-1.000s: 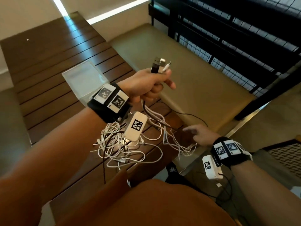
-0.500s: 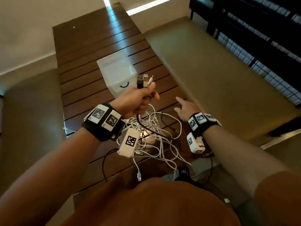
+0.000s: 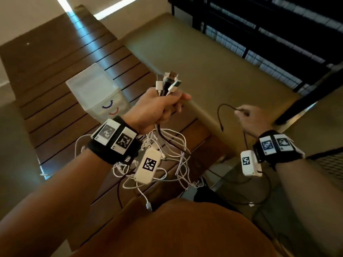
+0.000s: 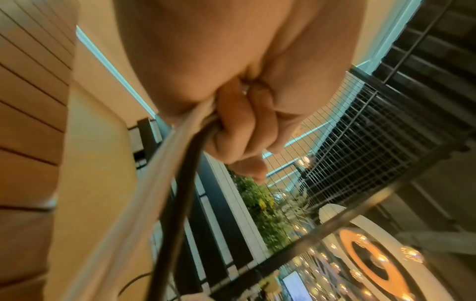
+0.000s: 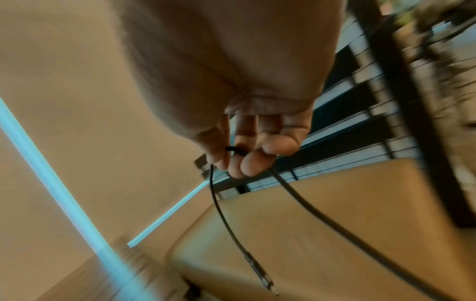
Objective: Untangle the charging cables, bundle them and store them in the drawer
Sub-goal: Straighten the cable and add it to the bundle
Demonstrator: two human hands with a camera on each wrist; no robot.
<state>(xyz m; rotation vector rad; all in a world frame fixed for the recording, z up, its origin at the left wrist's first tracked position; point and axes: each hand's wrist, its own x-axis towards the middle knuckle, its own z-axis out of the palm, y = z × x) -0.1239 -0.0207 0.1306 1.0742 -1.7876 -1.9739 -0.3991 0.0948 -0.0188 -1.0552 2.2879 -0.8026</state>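
Above the wooden desk (image 3: 55, 75) I see the left hand (image 3: 157, 108) raised, wrist bent up, its fingers (image 4: 239, 130) curled tightly around a bundle of charging cables (image 3: 167, 143). The plug ends (image 3: 169, 81) stand up out of the fist, and the white and black cords hang down below it into a loose tangle on the desk edge. The right hand (image 3: 254, 118) is held out to the side, apart from the left one, palm down. Its thumb and fingers (image 5: 247, 163) pinch a thin black cable (image 3: 220, 114); a short end arcs away and hangs free with its small plug down. The translucent drawer box (image 3: 96, 91) stands on the desk behind the left hand.
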